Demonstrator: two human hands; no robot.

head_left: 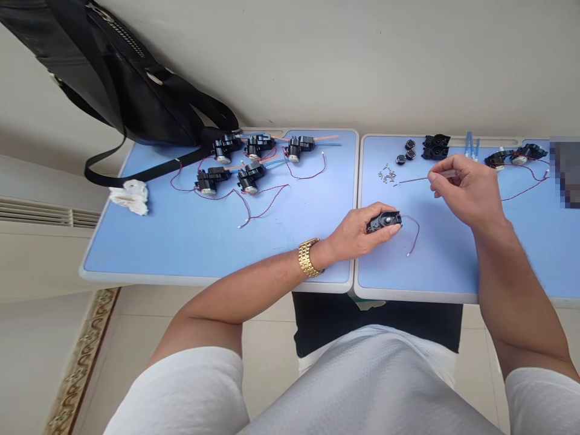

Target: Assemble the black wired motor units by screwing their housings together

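Near the front edge of the right table (430,275), the left hand (357,234) holds a black unit (386,222), with the thumb on one long side and the fingers bent around the other. These fingers pinch it firmly, it seems, and leave its upper face free, probably so that a tool can reach it. Whether the unit touches the table, one cannot tell. Its thin cable (417,228) hangs out to the right, away from the palm. The right hand (469,188) pinches the handle of a screwdriver (414,179) between thumb and fingertips, a light grip which suits turning. The shaft points left, its tip just beside the small screws (388,175); whether it carries one is too small to see. The screws lie in one loose group, presumably for easy picking. Farther back stand round parts (410,150) and black shells (435,147), within reach. Five similar units (252,175) lie on the left table (149,251), apart from the loose pieces, perhaps to avoid mixing.
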